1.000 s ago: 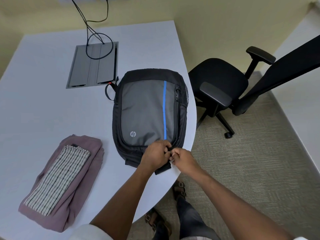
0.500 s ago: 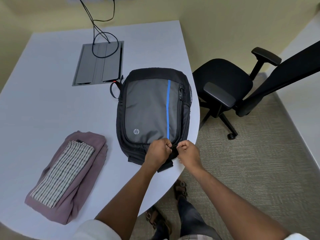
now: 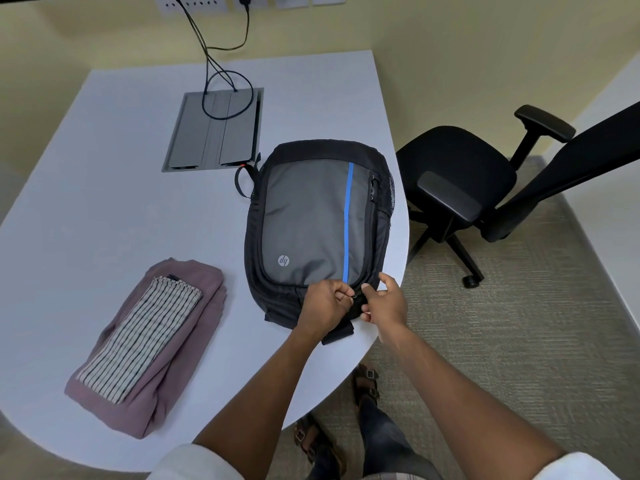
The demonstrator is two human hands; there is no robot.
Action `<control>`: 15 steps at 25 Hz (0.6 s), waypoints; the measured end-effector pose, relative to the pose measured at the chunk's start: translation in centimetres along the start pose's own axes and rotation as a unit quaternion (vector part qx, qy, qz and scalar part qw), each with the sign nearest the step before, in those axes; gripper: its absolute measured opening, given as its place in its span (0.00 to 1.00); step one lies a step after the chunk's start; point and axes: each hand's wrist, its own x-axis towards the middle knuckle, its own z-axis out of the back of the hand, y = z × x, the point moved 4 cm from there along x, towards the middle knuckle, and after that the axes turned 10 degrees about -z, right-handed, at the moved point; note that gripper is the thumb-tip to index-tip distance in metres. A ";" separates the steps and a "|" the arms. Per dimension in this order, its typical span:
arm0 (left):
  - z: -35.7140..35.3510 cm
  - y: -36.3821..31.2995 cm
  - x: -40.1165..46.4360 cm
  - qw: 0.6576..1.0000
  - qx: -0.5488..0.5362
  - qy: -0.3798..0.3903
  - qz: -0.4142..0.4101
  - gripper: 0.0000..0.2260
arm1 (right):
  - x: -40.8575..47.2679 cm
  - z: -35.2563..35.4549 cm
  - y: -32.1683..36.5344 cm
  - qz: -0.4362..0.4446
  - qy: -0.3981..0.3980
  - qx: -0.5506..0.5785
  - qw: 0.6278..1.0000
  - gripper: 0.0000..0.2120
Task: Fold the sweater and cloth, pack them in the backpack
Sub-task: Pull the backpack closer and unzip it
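A grey and black backpack (image 3: 311, 216) with a blue stripe lies flat on the white table (image 3: 104, 209), near its right edge. My left hand (image 3: 325, 303) pinches a zipper pull at the backpack's near end. My right hand (image 3: 386, 301) holds the backpack's edge right beside it, thumb and fingers pinching the fabric. The folded mauve sweater (image 3: 180, 368) lies at the near left of the table. The folded striped cloth (image 3: 142, 337) rests on top of it.
A grey cable hatch (image 3: 214, 133) is set into the table behind the backpack, with black cables (image 3: 221, 77) running up to wall sockets. A black office chair (image 3: 467, 181) stands on the carpet to the right. My sandalled feet show below the table edge.
Both hands stay at the backpack's near end on the zipper; my right hand has shifted a little to the right and its fingers have spread. The view has moved closer.
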 end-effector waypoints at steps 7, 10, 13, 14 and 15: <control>0.0 0.2 -0.3 1.000 -0.021 0.001 0.013 0.07 | 0.4 0.1 -0.4 -0.008 0.038 0.011 0.999 0.09; 0.1 0.5 -0.3 1.000 -0.014 0.009 0.022 0.07 | 0.5 -0.1 -0.5 -0.058 0.079 -0.021 0.995 0.09; 0.1 0.6 -0.4 1.000 -0.014 0.009 0.024 0.06 | 1.0 -0.6 0.1 -0.075 0.095 -0.094 0.988 0.14; 0.1 0.5 -0.5 1.000 -0.008 0.015 0.025 0.06 | 1.3 -0.8 0.4 -0.070 0.086 -0.114 0.987 0.14; 0.2 0.2 -0.4 0.999 0.006 0.025 0.025 0.06 | 1.5 -1.0 0.5 -0.064 0.074 -0.132 0.986 0.12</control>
